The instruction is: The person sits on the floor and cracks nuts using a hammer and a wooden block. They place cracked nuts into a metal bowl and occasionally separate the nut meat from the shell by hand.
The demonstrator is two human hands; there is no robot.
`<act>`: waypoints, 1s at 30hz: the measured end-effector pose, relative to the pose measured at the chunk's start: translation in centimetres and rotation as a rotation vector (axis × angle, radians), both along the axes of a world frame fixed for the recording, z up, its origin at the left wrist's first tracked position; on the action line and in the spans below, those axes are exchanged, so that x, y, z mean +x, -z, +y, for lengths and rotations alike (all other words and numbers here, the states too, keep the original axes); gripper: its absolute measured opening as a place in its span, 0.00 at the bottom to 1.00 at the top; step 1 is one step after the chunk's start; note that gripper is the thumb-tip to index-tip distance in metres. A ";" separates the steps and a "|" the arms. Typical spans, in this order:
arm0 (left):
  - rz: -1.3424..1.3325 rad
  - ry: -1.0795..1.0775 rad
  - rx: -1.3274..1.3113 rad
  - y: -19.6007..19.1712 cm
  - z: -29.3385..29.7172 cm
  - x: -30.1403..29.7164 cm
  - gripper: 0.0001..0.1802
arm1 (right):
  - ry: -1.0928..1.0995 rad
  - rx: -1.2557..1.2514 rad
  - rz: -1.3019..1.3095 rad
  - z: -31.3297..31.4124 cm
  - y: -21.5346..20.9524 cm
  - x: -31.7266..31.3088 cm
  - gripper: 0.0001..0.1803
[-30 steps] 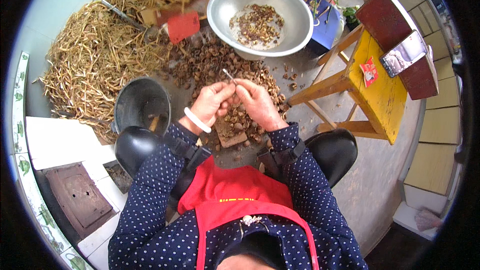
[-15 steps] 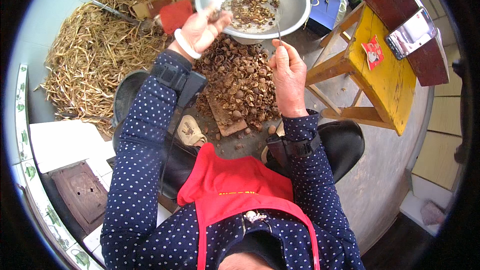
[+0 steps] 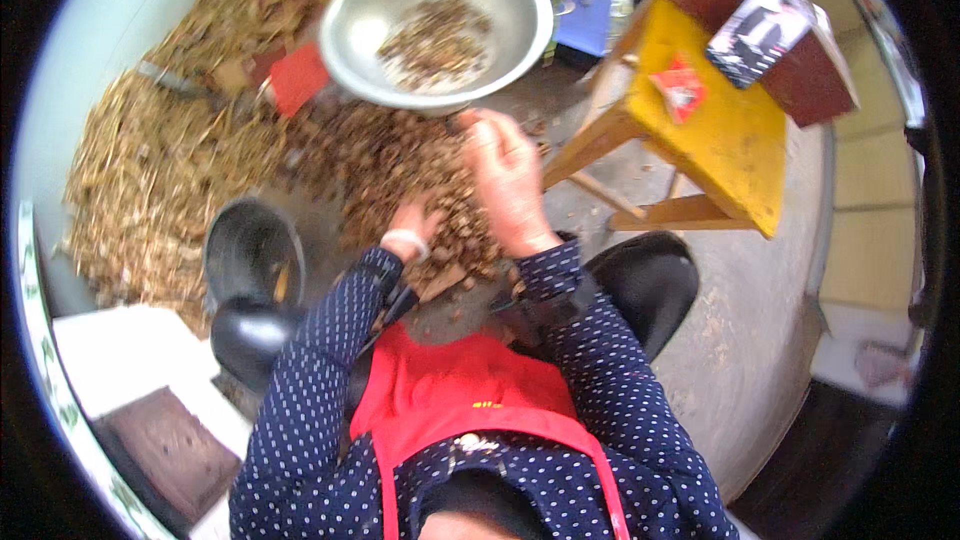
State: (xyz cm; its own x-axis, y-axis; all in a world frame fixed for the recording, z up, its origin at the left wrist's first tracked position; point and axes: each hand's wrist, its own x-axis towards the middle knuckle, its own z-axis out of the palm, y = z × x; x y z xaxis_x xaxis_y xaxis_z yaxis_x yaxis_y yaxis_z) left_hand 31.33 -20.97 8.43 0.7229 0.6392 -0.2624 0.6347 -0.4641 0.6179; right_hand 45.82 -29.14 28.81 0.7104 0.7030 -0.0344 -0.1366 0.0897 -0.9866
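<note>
My left hand (image 3: 413, 223), with a white bangle at the wrist, reaches down into a pile of brown nuts and broken shells (image 3: 385, 165) on the floor. Its fingers look spread over the pile, blurred by motion. Above the pile's right side, my right hand (image 3: 508, 180) is closed, fingertips near the basin rim. Half a second ago a thin metal pick showed in it; now blur and the fingers hide most of it. Beyond both hands, a wide metal basin (image 3: 340, 45) holds shelled nut pieces (image 3: 440, 40).
A dark bucket (image 3: 252, 240) stands left of the pile, before a heap of dry stalks (image 3: 140, 180). Right of my hands is a yellow wooden stool (image 3: 710, 130) bearing a red packet (image 3: 680, 88) and a propped phone (image 3: 762, 30). A red piece (image 3: 297, 80) lies beside the basin.
My left hand has dropped from beside the basin to the nut pile. My right hand has stayed closed, turning slightly. The whole view has shifted, bringing the bucket into fuller sight.
</note>
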 end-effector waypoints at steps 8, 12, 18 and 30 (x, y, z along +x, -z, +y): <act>-0.022 0.012 0.068 3.7 0.2 -0.6 0.20 | -0.009 -0.099 0.010 -0.2 0.6 -1.1 0.13; -0.078 -0.252 -0.191 0.4 0.8 0.5 0.19 | -0.015 -0.103 0.006 0.1 1.8 -1.1 0.13; -0.655 -0.343 -0.342 -12.5 2.0 1.2 0.10 | -0.050 -0.183 -0.023 1.4 2.9 -1.5 0.18; -1.105 -0.317 -0.506 -19.6 0.5 -2.3 0.16 | -0.477 -0.011 0.429 1.5 0.8 -4.2 0.12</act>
